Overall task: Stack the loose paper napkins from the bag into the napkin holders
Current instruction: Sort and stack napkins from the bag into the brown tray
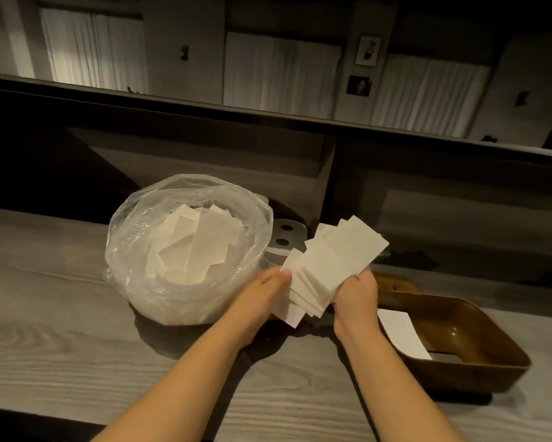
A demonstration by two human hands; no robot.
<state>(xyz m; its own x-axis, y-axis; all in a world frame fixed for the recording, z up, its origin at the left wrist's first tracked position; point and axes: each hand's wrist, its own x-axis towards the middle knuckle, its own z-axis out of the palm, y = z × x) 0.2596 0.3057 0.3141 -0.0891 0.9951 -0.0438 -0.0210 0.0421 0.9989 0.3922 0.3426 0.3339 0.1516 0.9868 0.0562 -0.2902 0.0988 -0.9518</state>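
Note:
A clear plastic bag full of loose white napkins sits on the grey wooden counter. Just right of the bag, both hands hold a fanned, uneven bunch of white napkins above the counter. My left hand grips the bunch's left edge with its fingers curled under. My right hand grips the right lower side. A brown napkin holder lies at the right with a white napkin inside it.
A grey object with two round holes stands behind the bag, partly hidden by the held napkins. A dark raised ledge runs along the back of the counter. The counter's front edge is near the lower left.

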